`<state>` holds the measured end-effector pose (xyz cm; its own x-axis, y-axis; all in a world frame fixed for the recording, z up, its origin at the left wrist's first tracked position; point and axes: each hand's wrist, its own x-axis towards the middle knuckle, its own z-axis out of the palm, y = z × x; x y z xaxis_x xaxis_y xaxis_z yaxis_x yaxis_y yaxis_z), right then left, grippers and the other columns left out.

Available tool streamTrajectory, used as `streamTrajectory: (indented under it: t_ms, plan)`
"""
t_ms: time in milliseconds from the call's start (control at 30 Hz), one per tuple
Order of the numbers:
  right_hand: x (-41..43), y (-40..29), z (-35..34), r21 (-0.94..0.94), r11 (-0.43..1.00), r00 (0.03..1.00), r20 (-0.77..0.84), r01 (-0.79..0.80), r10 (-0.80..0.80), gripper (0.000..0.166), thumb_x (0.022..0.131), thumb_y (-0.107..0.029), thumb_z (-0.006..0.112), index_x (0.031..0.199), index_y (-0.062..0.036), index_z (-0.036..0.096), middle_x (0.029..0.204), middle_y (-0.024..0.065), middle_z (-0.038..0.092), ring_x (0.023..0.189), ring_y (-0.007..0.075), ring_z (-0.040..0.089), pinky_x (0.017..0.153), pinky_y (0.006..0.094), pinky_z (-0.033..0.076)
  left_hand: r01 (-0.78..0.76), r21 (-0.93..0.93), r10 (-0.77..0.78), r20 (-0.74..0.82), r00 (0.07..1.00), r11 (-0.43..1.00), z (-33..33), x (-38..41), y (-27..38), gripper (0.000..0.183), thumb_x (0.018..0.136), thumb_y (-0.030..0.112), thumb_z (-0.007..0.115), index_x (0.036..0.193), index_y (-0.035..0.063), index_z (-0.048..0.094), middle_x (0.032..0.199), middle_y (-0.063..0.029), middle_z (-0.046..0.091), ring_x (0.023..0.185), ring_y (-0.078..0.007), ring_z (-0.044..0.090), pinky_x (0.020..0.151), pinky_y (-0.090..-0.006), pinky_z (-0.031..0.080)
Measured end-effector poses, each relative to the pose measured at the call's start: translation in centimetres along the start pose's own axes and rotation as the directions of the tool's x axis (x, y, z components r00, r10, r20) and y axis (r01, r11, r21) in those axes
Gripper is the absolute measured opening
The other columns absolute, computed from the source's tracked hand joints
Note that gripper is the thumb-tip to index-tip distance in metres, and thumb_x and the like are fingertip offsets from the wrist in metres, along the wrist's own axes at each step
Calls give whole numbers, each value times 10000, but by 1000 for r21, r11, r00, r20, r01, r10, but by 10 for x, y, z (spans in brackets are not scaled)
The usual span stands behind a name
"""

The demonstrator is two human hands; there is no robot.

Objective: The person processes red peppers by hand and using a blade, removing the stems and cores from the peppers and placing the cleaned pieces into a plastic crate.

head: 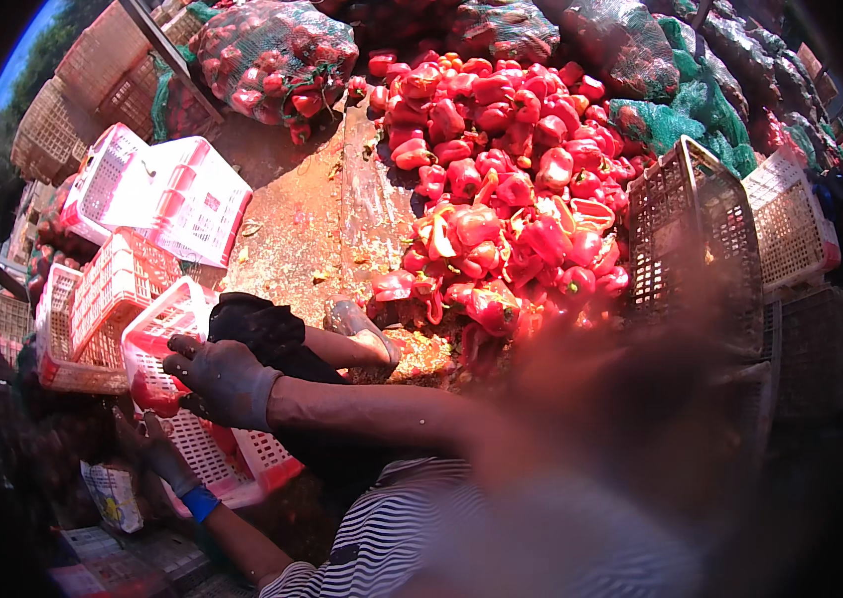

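Observation:
My right hand, in a soiled grey glove, is over a white-and-red plastic crate. A red bell pepper sits between its fingers and thumb. Lower down, beside the crate's near-left side, my left hand has its fingers apart just below that pepper; it also appears gloved, with a blue band at the wrist. Shade makes its fingertips hard to see. Inside the crate lies more red pepper, partly hidden. My bent leg in dark cloth and a shoe are beyond the right hand.
A large heap of red bell peppers covers the floor, with broken pieces at its near edge. Stacked crates stand left, a dark crate right. Mesh sacks of peppers line the back. A blurred shape covers the lower right.

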<state>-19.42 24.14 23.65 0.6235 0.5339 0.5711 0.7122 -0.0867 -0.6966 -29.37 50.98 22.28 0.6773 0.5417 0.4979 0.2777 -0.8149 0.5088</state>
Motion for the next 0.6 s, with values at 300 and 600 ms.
streamTrajectory:
  t_ms: [300,600]
  plan:
    - [-127,136,-149,62,815,684,-509,-577,523,206,847,-183,673,1020,-73,648,891,126,677,735,227,668,656,330,521,-649,-265,699,346,626,713,157,-41,253,607,762,211,689,1315,55,495,1267,-176,538,1128,-344,549,954,-434,453]
    - [-222,190,-161,643,543,286,-467,-540,837,83,895,-96,625,967,-58,637,766,-15,598,675,56,547,606,228,451,-839,-49,320,935,152,542,423,-157,205,783,734,226,719,1433,230,367,1170,-125,570,1040,-305,608,827,-444,491]
